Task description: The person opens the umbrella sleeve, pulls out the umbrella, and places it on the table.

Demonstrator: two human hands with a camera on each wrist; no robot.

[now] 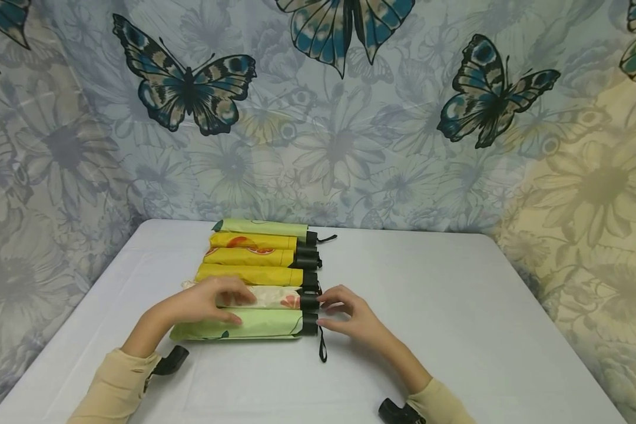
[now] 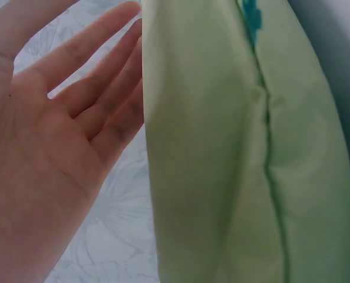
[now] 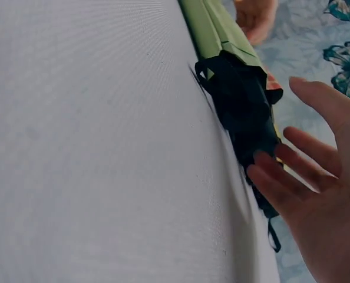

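Several folded umbrellas lie side by side in a row, their black handle ends to the right. Nearest is a light green umbrella [image 1: 270, 325], with a cream umbrella [image 1: 270, 297] with a reddish print behind it. My left hand [image 1: 204, 301] is over these two, its fingers above the cream one and its thumb by the green one. In the left wrist view, the green cover [image 2: 204, 147] hides the fingertips. My right hand [image 1: 361, 319] has its fingertips at the handle ends of the same two umbrellas, fingers loosely bent; contact is hard to tell.
Behind lie three yellow umbrellas, the nearest yellow umbrella [image 1: 259, 275] beside the cream one, and another light green umbrella [image 1: 275, 228] at the back. A black wrist strap [image 1: 323, 347] hangs off the front umbrella. The white table [image 1: 456, 306] meets a butterfly-patterned backdrop [image 1: 339, 176].
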